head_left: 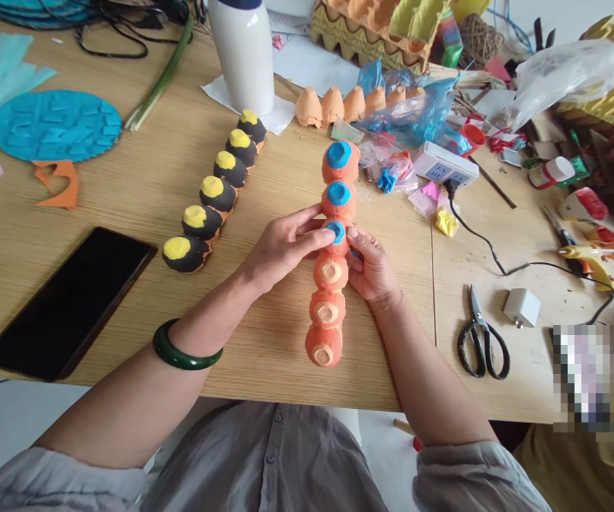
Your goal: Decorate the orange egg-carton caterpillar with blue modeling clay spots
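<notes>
An orange egg carton strip [329, 291] stands lengthwise between my hands, its bumps covered in orange clay. The three far bumps carry blue clay caps; the three near ones show bare, pale tips. My left hand [285, 245] grips the strip from the left, its thumb pressing on the third blue cap [335, 232]. From the right, my right hand [371, 263] holds the same strip with thumb and curled fingers, and a bit of blue shows at those fingers. To the left lies another carton strip [215, 195] with black bumps and yellow tops.
A dark phone [69, 302] lies at left, near a blue oval piece [55, 126]. Black-handled scissors [482, 334] and a white plug adapter [521, 307] are at right. Behind are a white bottle [245, 60], a power strip [445, 168] with its cord, and stacked egg trays [376, 39].
</notes>
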Demonstrator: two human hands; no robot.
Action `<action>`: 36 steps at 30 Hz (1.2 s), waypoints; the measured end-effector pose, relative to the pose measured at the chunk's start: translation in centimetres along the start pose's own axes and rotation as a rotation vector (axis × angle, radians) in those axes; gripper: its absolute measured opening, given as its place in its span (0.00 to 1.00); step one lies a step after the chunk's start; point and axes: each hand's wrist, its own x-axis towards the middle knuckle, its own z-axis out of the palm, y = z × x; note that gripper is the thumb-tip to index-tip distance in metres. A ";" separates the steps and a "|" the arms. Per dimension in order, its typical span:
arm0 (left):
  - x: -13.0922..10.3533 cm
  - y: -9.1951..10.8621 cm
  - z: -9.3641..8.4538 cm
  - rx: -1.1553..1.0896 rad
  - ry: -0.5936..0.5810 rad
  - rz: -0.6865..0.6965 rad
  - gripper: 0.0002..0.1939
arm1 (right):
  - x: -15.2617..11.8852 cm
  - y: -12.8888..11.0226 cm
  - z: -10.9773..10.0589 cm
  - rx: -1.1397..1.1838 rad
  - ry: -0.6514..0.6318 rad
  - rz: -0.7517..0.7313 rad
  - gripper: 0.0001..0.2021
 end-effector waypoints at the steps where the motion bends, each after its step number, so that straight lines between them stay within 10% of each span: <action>1: 0.0 -0.1 0.0 0.013 0.006 0.009 0.40 | 0.0 0.0 -0.1 0.002 -0.002 0.005 0.26; 36: 0.5 -2.4 0.0 0.066 0.049 0.132 0.41 | -0.3 0.1 0.6 0.032 -0.067 -0.007 0.28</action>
